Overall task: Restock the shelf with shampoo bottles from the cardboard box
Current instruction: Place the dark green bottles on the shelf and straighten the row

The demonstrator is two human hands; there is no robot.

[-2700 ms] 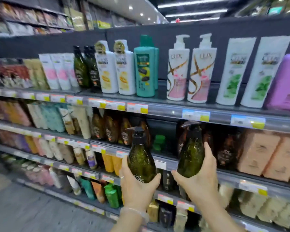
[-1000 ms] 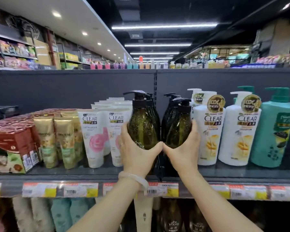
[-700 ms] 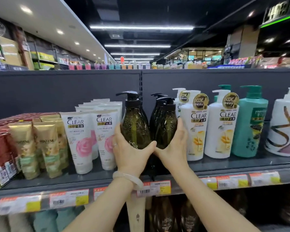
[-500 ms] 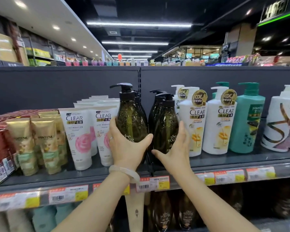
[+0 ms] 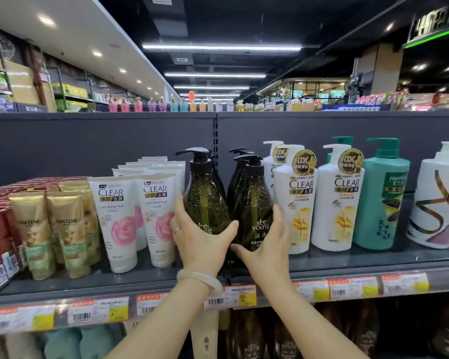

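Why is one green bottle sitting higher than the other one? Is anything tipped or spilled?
The left hand holds that dark green bottle a bit raised; the other bottle, by the open right hand, stands on the shelf. Nothing looks spilled.

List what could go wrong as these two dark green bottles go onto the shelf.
1. The left hand holds the left dark green bottle close beside the white CLEAR tubes; a nudge could topple them.
2. The right dark green bottle sits tight against the white CLEAR pump bottle; withdrawing the right hand might drag either one forward.
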